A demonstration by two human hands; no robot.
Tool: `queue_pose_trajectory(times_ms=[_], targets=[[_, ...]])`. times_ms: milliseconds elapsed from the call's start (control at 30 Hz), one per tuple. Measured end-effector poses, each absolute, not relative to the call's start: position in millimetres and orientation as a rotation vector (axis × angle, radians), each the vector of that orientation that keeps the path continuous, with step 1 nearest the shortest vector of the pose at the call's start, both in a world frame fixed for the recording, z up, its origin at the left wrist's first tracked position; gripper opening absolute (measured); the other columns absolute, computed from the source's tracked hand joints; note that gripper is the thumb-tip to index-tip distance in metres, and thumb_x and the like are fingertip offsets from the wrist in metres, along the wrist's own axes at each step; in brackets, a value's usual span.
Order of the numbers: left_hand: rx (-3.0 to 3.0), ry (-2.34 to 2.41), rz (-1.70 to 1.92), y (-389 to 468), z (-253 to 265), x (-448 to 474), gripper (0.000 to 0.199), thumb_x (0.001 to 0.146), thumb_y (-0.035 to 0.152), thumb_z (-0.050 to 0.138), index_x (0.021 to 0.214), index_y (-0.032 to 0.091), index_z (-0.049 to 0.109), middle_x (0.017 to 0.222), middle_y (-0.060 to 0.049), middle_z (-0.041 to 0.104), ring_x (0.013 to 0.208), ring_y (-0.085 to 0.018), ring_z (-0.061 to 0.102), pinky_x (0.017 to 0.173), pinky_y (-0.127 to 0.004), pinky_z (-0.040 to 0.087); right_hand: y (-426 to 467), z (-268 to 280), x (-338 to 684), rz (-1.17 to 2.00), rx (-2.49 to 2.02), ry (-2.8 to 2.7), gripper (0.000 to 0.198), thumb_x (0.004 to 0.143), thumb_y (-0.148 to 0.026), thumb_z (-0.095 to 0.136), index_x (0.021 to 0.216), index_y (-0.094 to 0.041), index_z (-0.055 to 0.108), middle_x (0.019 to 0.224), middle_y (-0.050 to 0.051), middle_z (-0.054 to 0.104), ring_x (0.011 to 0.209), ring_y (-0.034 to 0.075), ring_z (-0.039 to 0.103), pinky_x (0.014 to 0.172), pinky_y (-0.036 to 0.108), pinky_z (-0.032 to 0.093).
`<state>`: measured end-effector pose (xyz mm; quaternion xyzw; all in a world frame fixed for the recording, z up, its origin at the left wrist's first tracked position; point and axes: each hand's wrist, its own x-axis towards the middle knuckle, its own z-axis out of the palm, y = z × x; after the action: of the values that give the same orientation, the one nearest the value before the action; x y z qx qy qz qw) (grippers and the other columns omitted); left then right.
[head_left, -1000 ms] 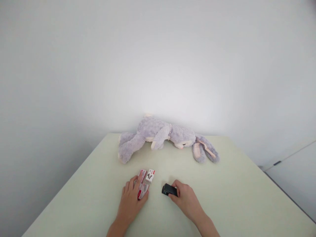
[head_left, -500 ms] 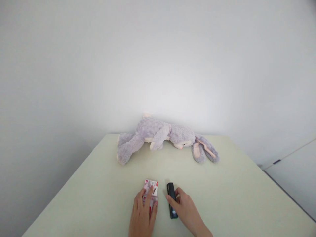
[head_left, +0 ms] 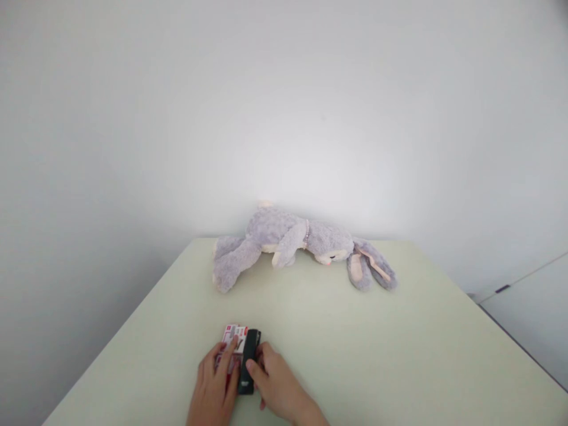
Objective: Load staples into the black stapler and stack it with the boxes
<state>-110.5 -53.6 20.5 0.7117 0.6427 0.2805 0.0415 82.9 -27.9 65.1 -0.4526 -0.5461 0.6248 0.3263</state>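
Several small red-and-white boxes (head_left: pixel 241 344), set against one another, lie at the front of the table; they look like staple boxes. My left hand (head_left: pixel 215 378) lies over them, its fingers across their tops and its thumb along the right side, so part of them is hidden. Close against their right side is a black stapler (head_left: pixel 249 361), its long axis running away from me. My right hand (head_left: pixel 277 381) grips the stapler from the right, with the thumb on its top and the fingers on the far side.
A grey plush rabbit (head_left: pixel 275 231) with long ears lies on its side along the back of the pale green table (head_left: pixel 337 331). Behind it stands a white wall (head_left: pixel 284 118). The table's right edge slants toward a white panel (head_left: pixel 532 319).
Both hands have moved left along the table, carrying the boxes and the stapler. The gap between stapler and boxes has closed, and the stapler now leans the other way. The rabbit stays put.
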Motion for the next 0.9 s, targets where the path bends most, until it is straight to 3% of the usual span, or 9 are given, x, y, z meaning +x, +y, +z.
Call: queue_pose_trajectory(times_ms=[167,433,567,667,767,900], targets=[[2.213,2.039,0.84,-34,23,-171,0.052,0.103,0.04,0.04,0.154,0.032,0.038,0.148,-0.009,0.049,0.137,-0.029,0.047,0.115,-0.055,0.041,3,53,14,1.699,-1.173,-1.368,0.049,0.086,-0.064,0.06,0.106,-0.02,0.054,0.07,-0.006,0.056,0.042,0.011,0.051,0.037,0.027,0.051],[2.246,2.226,0.803,-23,45,-197,0.052,0.102,0.041,0.037,0.153,0.03,0.041,0.143,-0.008,0.058,0.13,-0.029,0.051,0.115,-0.054,0.035,5,60,-4,1.516,-1.25,-1.389,0.053,0.093,-0.064,0.052,0.121,-0.019,0.058,0.073,-0.004,0.059,0.047,0.012,0.056,0.044,0.026,0.051],[2.126,2.293,1.152,-35,67,-161,0.052,0.102,0.038,0.037,0.151,0.024,0.042,0.143,-0.011,0.057,0.131,-0.031,0.05,0.115,-0.057,0.034,-19,63,63,1.219,-1.36,-1.397,0.044,0.1,-0.052,0.048,0.127,-0.019,0.061,0.087,0.004,0.067,0.081,0.019,0.065,0.08,0.034,0.056],[2.153,2.093,1.215,-43,72,-101,0.046,0.101,0.035,0.043,0.145,0.027,0.049,0.14,-0.009,0.058,0.132,-0.029,0.051,0.115,-0.053,0.038,-40,58,137,1.001,-1.426,-1.409,0.042,0.1,-0.043,0.046,0.132,-0.019,0.06,0.127,0.012,0.065,0.122,0.025,0.058,0.112,0.042,0.041],[2.385,1.726,0.898,-44,62,-39,0.05,0.1,0.032,0.049,0.149,0.032,0.044,0.148,-0.004,0.055,0.138,-0.023,0.048,0.114,-0.043,0.043,-57,48,202,0.582,-1.626,-1.709,0.051,0.101,-0.04,0.044,0.15,-0.025,0.048,0.152,0.009,0.052,0.146,0.027,0.039,0.123,0.049,0.03],[2.516,1.716,0.676,-39,38,5,0.063,0.101,0.033,0.048,0.16,0.031,0.026,0.164,-0.003,0.037,0.151,-0.025,0.034,0.119,-0.05,0.037,-70,37,242,0.287,-1.843,-2.007,0.06,0.104,-0.045,0.039,0.161,-0.036,0.024,0.166,-0.001,0.031,0.155,0.03,0.021,0.124,0.06,0.022]])
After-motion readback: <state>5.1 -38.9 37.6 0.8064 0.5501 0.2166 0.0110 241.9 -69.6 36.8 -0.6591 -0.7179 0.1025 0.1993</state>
